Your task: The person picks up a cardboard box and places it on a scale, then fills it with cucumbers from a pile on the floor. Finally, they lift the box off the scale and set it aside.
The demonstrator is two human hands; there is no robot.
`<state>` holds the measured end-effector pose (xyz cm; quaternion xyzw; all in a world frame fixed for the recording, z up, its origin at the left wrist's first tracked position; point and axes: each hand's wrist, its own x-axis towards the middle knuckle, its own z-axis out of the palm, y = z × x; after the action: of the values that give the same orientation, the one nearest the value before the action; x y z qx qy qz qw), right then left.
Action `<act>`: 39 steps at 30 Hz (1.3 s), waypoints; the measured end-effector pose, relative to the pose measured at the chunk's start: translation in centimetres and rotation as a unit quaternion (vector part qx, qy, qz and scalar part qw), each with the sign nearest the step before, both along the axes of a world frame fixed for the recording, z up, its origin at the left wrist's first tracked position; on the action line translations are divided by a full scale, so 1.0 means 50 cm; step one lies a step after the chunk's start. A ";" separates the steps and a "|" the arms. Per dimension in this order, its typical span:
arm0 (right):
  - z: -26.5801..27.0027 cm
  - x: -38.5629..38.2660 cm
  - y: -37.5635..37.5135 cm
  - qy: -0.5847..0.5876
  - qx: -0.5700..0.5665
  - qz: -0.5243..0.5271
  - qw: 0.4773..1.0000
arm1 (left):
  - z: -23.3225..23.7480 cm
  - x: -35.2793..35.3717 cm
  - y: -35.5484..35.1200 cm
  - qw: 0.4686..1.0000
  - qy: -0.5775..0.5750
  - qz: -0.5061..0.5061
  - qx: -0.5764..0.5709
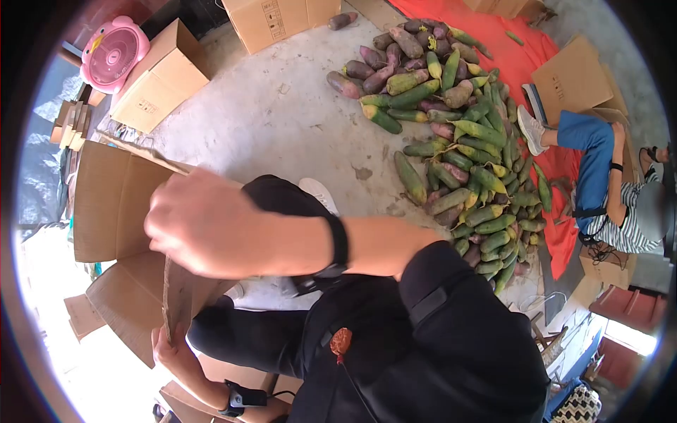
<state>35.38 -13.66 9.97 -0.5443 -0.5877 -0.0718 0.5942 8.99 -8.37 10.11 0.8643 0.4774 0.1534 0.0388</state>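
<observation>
An open cardboard box (116,194) stands at the left, its flaps spread. Lower left, my left hand (173,351) pinches the edge of one flap, with a black watch on that wrist. Across the box reaches my right hand (201,222), a black band round its wrist. Its fingers are curled and slightly blurred over the box's edge, and whatever they hold is hidden. My dark-clothed knees are beside the box.
Many green and purple radishes (486,148) are heaped on the floor, partly on a red sheet (493,28). A seated person (620,190) is at the right. Closed cartons (162,77) and a pink fan (115,55) stand at the upper left.
</observation>
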 end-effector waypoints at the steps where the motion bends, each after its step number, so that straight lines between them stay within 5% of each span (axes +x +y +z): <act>1: -0.011 0.034 -0.026 0.013 0.006 -0.024 1.000 | 0.000 -0.006 0.001 1.000 0.000 0.008 -0.008; 3: -0.084 0.106 -0.054 0.090 -0.027 -0.095 0.991 | 0.001 -0.006 -0.001 1.000 0.002 0.015 -0.017; 5: -0.170 0.190 -0.117 0.154 -0.198 -0.155 0.956 | 0.002 0.002 -0.009 1.000 -0.017 0.015 -0.017; 12: -0.656 0.326 -0.458 0.248 -0.525 -0.364 0.728 | -0.013 -0.018 0.008 0.999 -0.020 0.038 -0.021; 15: -0.754 0.299 -0.607 0.286 -0.680 -0.355 0.574 | -0.006 -0.010 0.001 0.998 0.015 0.054 -0.019; 18: -0.871 0.259 -0.731 0.129 -0.775 -0.249 0.567 | -0.012 -0.014 0.003 0.997 0.018 0.069 -0.017; 19: -0.829 0.242 -0.722 0.415 -0.668 -0.363 0.499 | -0.016 -0.020 0.006 0.998 0.008 0.067 -0.016; 20: -0.794 0.229 -0.714 0.654 -0.489 -0.440 0.373 | -0.019 -0.022 0.008 0.998 -0.001 0.064 -0.015; 21: -0.798 0.221 -0.722 0.653 -0.494 -0.438 0.371 | -0.020 -0.023 0.008 0.998 0.003 0.067 -0.016; 23: -0.810 0.218 -0.726 0.718 -0.322 -0.509 0.349 | -0.019 -0.018 0.008 0.997 -0.013 0.069 -0.018; 26: -0.893 0.238 -0.776 0.726 -0.307 -0.490 0.372 | -0.015 -0.007 0.005 0.995 -0.017 0.089 -0.030; 29: -0.854 0.246 -0.735 0.736 -0.292 -0.491 0.364 | -0.010 -0.006 0.007 0.995 -0.008 0.095 -0.039; 30: -0.885 0.248 -0.767 0.496 -0.559 -0.408 0.524 | -0.009 -0.003 0.006 0.995 -0.009 0.093 -0.034; 31: -0.929 0.258 -0.793 0.172 -0.733 -0.266 0.603 | -0.010 0.002 0.004 0.994 -0.014 0.106 -0.027; 32: -1.016 0.273 -0.813 0.524 -0.567 -0.360 0.524 | -0.011 0.008 0.003 0.994 -0.021 0.107 -0.017; 33: -1.081 0.282 -0.821 0.791 -0.313 -0.390 0.353 | -0.012 0.011 0.001 0.994 -0.026 0.108 -0.008; 34: -1.004 0.286 -0.786 0.553 -0.602 -0.347 0.460 | -0.010 0.012 0.001 0.996 -0.021 0.091 -0.002; 35: -0.935 0.284 -0.763 0.227 -0.795 -0.257 0.499 | -0.008 0.015 -0.001 0.994 -0.025 0.104 0.002; 36: -1.164 0.287 -0.883 0.425 -0.635 -0.277 0.582 | -0.004 0.018 -0.002 0.994 -0.015 0.105 -0.006; 37: -1.102 0.277 -0.852 0.377 -0.682 -0.296 0.552 | 0.000 0.017 -0.003 0.994 -0.003 0.105 -0.016; 39: -1.048 0.285 -0.805 0.596 -0.494 -0.360 0.521 | -0.008 0.007 -0.001 0.995 -0.022 0.093 0.004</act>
<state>49.64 -53.90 -42.43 -0.8312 0.2085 0.3640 0.3650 9.36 -8.41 9.70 0.8128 0.5542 0.1767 0.0314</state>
